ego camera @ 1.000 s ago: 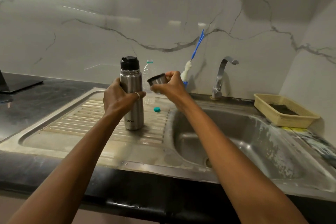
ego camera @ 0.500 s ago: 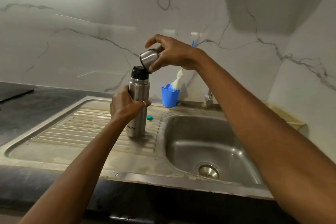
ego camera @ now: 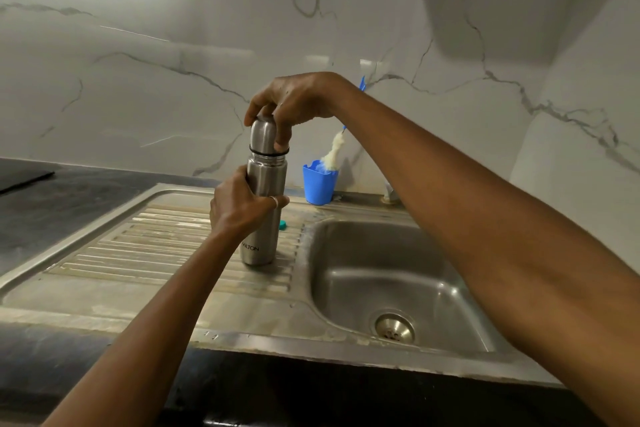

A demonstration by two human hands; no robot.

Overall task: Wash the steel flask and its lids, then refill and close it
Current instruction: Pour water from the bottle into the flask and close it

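The steel flask (ego camera: 264, 236) stands upright on the ribbed drainboard (ego camera: 145, 246) of the sink. My left hand (ego camera: 239, 204) grips its body around the middle. The steel cup lid (ego camera: 262, 137) sits over the flask's neck, with a black ring showing at its lower edge. My right hand (ego camera: 294, 104) comes from above and holds this lid with curled fingers and thumb. The black inner stopper is hidden under the lid.
A blue cup (ego camera: 319, 184) with a bottle brush (ego camera: 334, 149) stands at the back wall. A small teal cap (ego camera: 283, 225) lies behind the flask. The sink basin (ego camera: 349, 274) with its drain (ego camera: 394, 328) is to the right. Dark counter (ego camera: 52, 204) lies left.
My right hand brought the steel cup lid from beside the flask up over it and set it down onto the neck. The left hand kept its grip on the flask.
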